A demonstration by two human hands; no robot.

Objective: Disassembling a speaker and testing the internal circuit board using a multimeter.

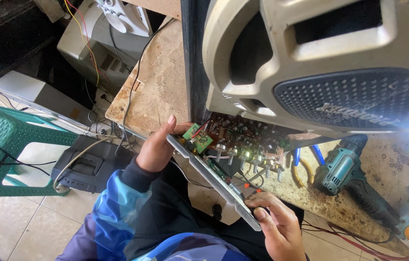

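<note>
A big grey speaker cabinet (320, 58) with a dark perforated grille lies on the worn wooden surface (158, 92), above and beyond both hands. Left of the left hand, lower down, a green plastic stool (1, 140) stands on the tiled floor, and a black box-shaped device (86, 166) sits just beside that hand's sleeve. Right of the right hand, a teal cordless drill (342, 166) rests on the surface near blue and yellow wires. Between the hands runs a long grey panel (214, 181) — tilted, its far end high at the left hand, its near end low at the right. A brown circuit board (243, 137) with a row of knob shafts is fixed behind it, close under the cabinet's edge. The left hand (158, 147) is closed around the panel's upper end, thumb raised beside a small green board (198, 137). The right hand (277, 224) holds the lower end — fingers curled at its edge.
</note>
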